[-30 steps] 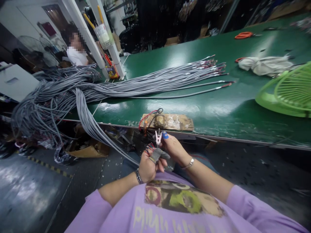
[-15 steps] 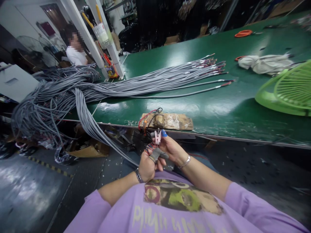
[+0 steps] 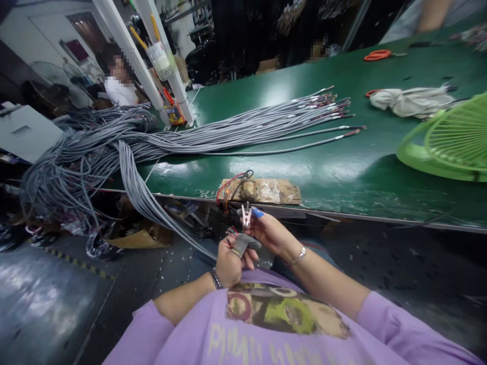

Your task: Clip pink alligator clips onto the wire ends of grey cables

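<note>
My left hand, with grey covers on its thumb and finger, is closed round the end of a grey cable bundle. Thin coloured wires stick out above the fist. Just right of it, my right hand has blue tape round one fingertip. Its fingers close about a small pale pink clip at the table's front edge; the exact contact is partly hidden. Behind the clip, a worn wooden block with red and black leads lies on the green table.
Many grey cables stretch across the table, their stripped ends to the right; some hang over the front edge. A green fan, white cloth and orange-handled scissors lie right. A white post rises at left. Two other people are partly visible.
My right hand has shifted slightly right and down from the tip of the wires. Another person's arm has come into view at the top right. The cables and block stay put.
</note>
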Tool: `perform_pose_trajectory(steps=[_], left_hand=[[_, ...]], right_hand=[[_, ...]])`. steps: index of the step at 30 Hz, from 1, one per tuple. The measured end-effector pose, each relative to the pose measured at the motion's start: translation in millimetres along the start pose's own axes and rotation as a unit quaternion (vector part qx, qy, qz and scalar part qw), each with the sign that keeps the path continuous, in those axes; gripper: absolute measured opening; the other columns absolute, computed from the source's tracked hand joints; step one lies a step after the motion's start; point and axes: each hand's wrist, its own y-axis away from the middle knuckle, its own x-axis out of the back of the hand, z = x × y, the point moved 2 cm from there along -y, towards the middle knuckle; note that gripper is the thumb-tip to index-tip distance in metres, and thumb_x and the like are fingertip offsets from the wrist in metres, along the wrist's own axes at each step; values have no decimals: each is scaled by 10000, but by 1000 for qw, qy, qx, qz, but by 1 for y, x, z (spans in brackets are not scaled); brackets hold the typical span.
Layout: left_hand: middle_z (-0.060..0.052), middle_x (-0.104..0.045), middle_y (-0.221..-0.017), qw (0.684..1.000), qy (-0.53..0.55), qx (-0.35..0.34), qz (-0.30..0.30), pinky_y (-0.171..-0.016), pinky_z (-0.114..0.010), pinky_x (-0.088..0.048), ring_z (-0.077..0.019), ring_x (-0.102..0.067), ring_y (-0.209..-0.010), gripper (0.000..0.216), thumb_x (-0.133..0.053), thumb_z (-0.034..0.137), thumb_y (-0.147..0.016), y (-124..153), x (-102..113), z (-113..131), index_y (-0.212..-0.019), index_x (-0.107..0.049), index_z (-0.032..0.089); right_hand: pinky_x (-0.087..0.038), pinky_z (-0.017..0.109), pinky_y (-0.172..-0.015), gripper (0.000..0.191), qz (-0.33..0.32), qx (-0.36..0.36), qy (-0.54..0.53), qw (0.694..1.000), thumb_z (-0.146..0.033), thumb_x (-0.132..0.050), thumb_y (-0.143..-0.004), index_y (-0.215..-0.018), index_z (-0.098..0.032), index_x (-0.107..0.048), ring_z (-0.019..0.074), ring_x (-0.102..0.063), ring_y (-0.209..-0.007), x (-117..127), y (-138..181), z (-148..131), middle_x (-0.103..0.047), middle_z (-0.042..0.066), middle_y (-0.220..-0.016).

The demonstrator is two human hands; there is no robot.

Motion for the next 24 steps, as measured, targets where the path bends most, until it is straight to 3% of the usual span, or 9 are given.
perform_pose_trajectory(steps=[8,14,19,24], left_hand=[[-23,-625,-461,1000,-7,14,19,-281,-178,-221,-65,-446,-269,517,-707,651,-621,-2,0,-3,-601,-655,137],[-22,-620,-451,999,-6,31,20,-278,-179,-226,-67,-438,-261,526,-728,658,-579,-3,-1,-4,-596,-647,138],[-24,-625,-450,999,-9,29,29,-277,-174,-225,-65,-441,-260,542,-733,673,-557,-1,-3,1,-572,-637,140],[-24,-613,-432,1000,-7,20,22,-279,-172,-214,-69,-446,-264,511,-732,645,-589,2,3,2,-584,-643,141]], right_hand=[[-496,208,-566,221,23,-33,-41,998,-410,-753,-748,-737,-195,-703,109,-575,-589,0,-9,7,-691,21,-705],[-494,211,-585,210,52,-30,-62,996,-388,-787,-713,-712,-203,-688,111,-576,-588,-2,-11,7,-674,4,-666],[-477,207,-581,294,59,-57,-63,995,-493,-709,-766,-767,-200,-685,107,-565,-600,-2,-9,10,-663,12,-699],[-457,218,-580,391,22,-58,-47,997,-587,-687,-733,-763,-199,-647,110,-546,-609,13,-5,18,-630,8,-704]])
